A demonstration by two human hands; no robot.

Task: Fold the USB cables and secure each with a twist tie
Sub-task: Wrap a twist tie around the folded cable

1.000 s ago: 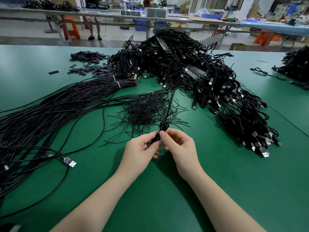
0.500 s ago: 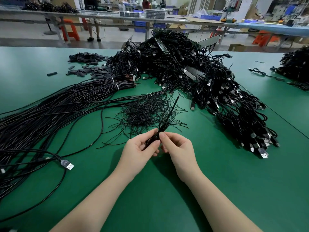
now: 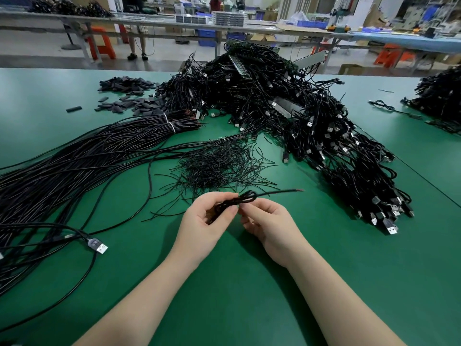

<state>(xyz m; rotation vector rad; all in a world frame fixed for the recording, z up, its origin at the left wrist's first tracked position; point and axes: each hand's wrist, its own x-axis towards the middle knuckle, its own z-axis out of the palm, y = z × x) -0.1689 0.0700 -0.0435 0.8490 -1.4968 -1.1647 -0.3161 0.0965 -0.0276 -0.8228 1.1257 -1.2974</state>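
While held above the green table (image 3: 249, 283):
Folded cable (image 3: 234, 202): gripped between both hands, one end pointing right.
Left hand (image 3: 204, 223): fingers curled around the bundle.
Right hand (image 3: 269, 222): fingertips pinching at the bundle.
Twist ties (image 3: 217, 166): loose heap just beyond.

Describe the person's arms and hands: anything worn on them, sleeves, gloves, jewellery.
Both forearms are bare up to the frame edge, no sleeves in view. The left hand and right hand wear no gloves; no rings, watch or wristband show. The visible fingernails look short and unpainted.
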